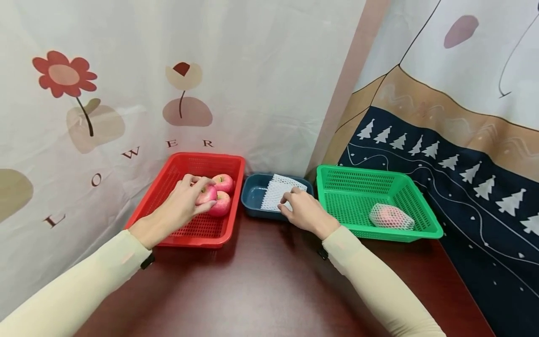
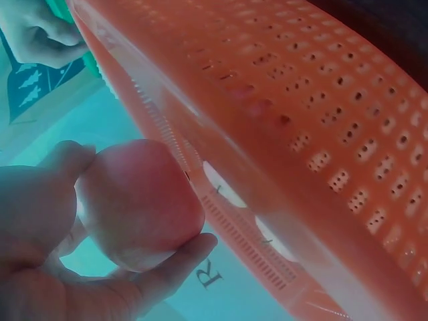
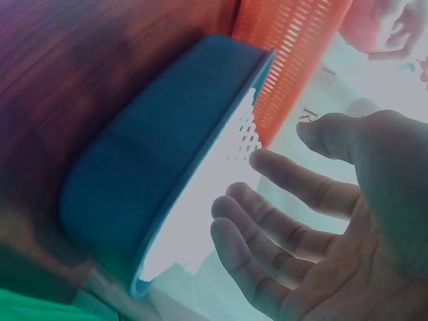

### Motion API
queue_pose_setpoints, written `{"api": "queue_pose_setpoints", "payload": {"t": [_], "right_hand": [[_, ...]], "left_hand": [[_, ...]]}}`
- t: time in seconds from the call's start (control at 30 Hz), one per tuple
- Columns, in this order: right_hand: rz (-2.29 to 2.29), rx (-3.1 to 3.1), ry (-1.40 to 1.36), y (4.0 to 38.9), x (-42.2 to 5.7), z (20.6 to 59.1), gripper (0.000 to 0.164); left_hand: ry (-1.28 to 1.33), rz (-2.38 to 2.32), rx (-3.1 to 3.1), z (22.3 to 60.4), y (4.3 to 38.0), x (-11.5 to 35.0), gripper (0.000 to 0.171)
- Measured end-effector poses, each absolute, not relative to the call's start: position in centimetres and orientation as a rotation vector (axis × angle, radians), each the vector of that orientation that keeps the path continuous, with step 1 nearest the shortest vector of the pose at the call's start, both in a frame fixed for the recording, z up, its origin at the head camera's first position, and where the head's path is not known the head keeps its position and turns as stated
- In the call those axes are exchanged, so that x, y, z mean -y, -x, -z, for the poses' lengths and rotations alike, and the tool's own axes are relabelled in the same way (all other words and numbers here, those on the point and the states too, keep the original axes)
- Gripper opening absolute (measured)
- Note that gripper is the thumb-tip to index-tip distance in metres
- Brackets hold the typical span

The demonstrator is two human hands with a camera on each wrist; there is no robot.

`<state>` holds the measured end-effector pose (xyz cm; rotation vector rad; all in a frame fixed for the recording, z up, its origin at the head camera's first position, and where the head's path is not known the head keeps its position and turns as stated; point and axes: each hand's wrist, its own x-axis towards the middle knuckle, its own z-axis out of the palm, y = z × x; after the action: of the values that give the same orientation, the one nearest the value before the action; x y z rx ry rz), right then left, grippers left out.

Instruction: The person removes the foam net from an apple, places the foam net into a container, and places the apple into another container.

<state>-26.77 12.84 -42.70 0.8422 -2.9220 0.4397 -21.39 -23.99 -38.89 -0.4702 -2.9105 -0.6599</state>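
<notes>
My left hand [image 1: 182, 199] grips a pink-red apple [image 1: 207, 197] over the red basket [image 1: 210, 242]. In the left wrist view, thumb and fingers close around that apple [image 2: 142, 207], held up above the basket rim. Two other apples [image 1: 222, 204] lie in the basket beside it. My right hand [image 1: 305, 211] hovers at the front of a small dark blue tub [image 1: 254, 191], fingers loosely bent and spread. White foam netting [image 1: 279, 191] fills the tub's right part. From the right wrist, the fingertips [image 3: 231, 227] show close over this netting, with nothing held.
At the right stands a green basket [image 1: 364, 170] with one apple in a white foam net [image 1: 391, 217]. The three containers line up on a dark red-brown table [image 1: 252, 285], against a printed curtain [image 1: 269, 70] behind. A dark blue patterned cloth [image 1: 484, 224] hangs at the right.
</notes>
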Motion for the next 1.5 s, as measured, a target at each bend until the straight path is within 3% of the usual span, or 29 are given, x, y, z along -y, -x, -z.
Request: {"api": "queue_pose_setpoints", "payload": {"t": [0.63,1.5], "right_hand": [[-0.535,2.771,-0.891,24.7,-17.0,39.8,0.022],[-0.533,2.786,-0.760,24.8,-22.8,39.3,0.021]], "left_hand": [[0.523,0.455,2.950,38.9,23.6,25.6,0.057],[0.413,0.355,3.203,38.6,25.8,27.1,0.056]]}}
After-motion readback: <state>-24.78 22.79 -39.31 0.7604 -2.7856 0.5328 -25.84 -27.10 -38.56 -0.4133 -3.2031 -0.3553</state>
